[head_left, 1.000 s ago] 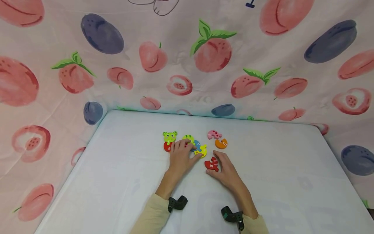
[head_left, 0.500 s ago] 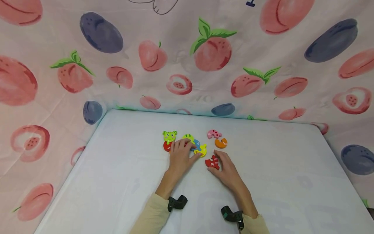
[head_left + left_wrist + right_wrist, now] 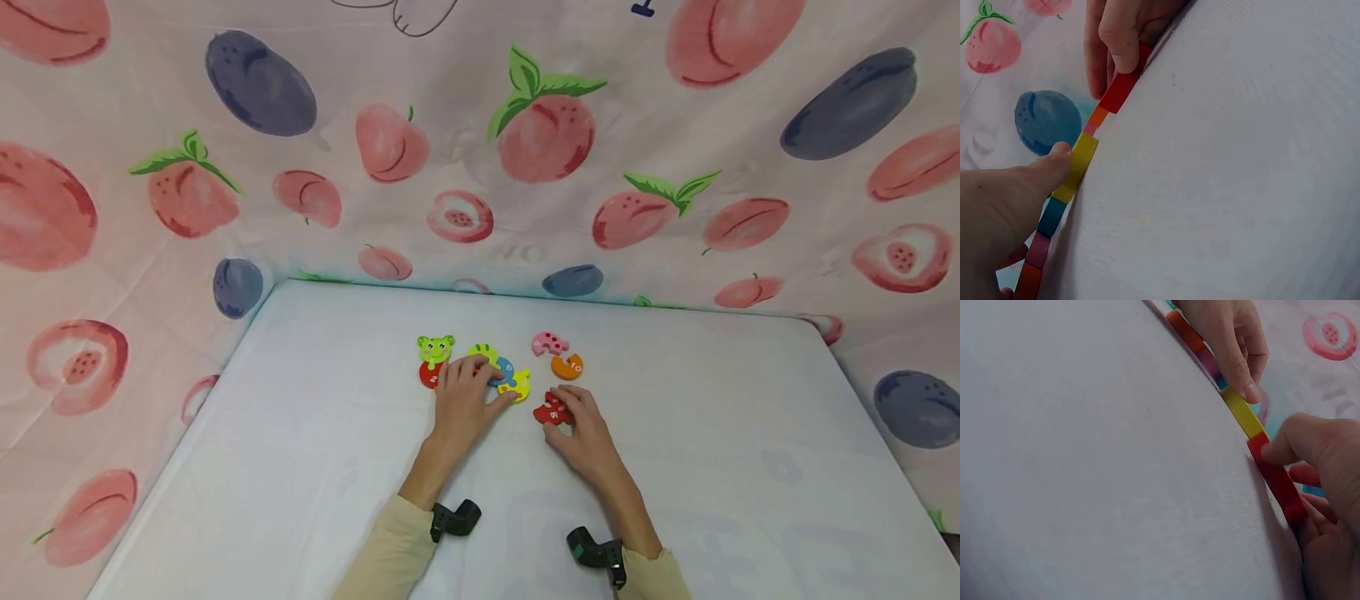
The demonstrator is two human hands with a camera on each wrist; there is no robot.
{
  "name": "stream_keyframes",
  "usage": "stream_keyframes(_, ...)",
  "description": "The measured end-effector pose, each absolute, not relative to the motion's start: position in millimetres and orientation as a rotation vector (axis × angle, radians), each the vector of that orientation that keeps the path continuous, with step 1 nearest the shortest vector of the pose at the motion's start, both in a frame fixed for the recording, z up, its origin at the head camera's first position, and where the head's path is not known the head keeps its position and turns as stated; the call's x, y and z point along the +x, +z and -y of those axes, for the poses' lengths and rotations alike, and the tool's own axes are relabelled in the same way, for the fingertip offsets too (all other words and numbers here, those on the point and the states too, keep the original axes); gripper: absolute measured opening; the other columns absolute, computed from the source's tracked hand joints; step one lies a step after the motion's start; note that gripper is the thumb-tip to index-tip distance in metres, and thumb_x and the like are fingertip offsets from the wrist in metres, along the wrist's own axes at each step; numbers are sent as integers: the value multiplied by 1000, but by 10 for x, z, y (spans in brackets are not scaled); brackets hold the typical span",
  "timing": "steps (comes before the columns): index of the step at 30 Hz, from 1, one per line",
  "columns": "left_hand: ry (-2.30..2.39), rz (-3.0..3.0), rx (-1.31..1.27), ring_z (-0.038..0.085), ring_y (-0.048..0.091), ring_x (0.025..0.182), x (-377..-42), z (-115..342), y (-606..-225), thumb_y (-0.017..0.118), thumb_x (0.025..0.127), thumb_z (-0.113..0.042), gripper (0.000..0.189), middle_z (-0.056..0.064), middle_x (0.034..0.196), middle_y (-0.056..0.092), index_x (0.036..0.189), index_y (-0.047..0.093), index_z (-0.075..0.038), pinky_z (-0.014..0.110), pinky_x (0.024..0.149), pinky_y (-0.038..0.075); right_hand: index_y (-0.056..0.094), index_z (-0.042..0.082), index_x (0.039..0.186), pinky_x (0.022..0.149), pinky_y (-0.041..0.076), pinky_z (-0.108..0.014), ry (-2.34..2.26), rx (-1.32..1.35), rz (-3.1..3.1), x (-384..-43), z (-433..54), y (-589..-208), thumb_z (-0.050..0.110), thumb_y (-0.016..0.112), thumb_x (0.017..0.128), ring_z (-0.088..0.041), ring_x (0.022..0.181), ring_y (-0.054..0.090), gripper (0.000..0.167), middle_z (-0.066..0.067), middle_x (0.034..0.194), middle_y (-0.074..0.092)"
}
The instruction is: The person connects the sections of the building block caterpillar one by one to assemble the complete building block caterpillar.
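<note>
In the head view, my right hand (image 3: 588, 433) pinches a red number puzzle piece (image 3: 551, 410) between thumb and fingers. The thumb lies along this red piece's side (image 3: 1277, 478) in the right wrist view. My left hand (image 3: 465, 404) lies over a chain of joined animal puzzle pieces, thumb at the edge of the yellow piece (image 3: 516, 387) and bent fingers across the others. Beside the yellow piece are a blue piece (image 3: 502, 372) and a green striped piece (image 3: 482, 353). A frog-head piece (image 3: 436, 348) joins a red piece marked 2 (image 3: 430, 375). The hand hides the middle of the chain.
Behind my right hand lie a pink spotted piece (image 3: 551, 342) and an orange piece marked 10 (image 3: 567, 367). A white cloth covers the table (image 3: 712, 467). Fruit-print fabric (image 3: 465, 150) hangs along its back and left side.
My right hand has moved the red piece slightly right and away from me, turning it a little. The left hand and the chain stay in place.
</note>
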State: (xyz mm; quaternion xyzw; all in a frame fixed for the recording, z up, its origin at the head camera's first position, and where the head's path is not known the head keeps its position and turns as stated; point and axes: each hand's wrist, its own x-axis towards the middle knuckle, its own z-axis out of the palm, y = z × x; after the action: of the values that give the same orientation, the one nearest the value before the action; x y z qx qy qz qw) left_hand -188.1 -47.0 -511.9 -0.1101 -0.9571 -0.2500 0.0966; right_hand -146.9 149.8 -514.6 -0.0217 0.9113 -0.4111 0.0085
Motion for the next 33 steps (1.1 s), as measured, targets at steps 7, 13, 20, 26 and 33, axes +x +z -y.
stream_keyframes(7,-787,2850,-319,25,43,128,-1868,457,-5090,73,82,-45,37,5,133,53,109,67,-20,52,117,26,47,3,138,114,36,-48,-1350,83,-2896,-1475,-1538,-5163,5,58,88,-32,135,41,51,-16,144,39)
stream_keyframes(13,-796,2860,-306,25,42,128,-1852,448,-5073,74,82,-44,37,5,133,53,108,67,-20,53,117,27,51,6,135,111,40,-47,-1375,115,-2911,-1473,-1535,-5165,14,65,89,-29,131,46,48,-12,137,49)
stream_keyframes(20,-780,2882,-307,26,40,132,-1848,427,-5046,72,84,-43,37,5,134,52,112,66,-21,60,118,21,51,5,137,104,46,-54,-1241,7,-2979,-1476,-1510,-5164,27,75,84,-34,129,45,62,-17,139,49)
stream_keyframes(26,-778,2890,-304,24,41,132,-1847,424,-5039,71,85,-42,39,5,133,52,117,66,-21,62,117,18,52,4,138,105,45,-53,-1215,-63,-3007,-1481,-1521,-5174,22,69,89,-35,129,44,55,-17,139,50)
stream_keyframes(33,-728,2909,-334,23,41,134,-1839,412,-5038,68,87,-43,40,2,133,54,120,65,-21,64,117,18,56,4,135,108,39,-56,-1270,-149,-3040,-1468,-1534,-5197,8,59,90,-36,128,45,45,-15,141,53)
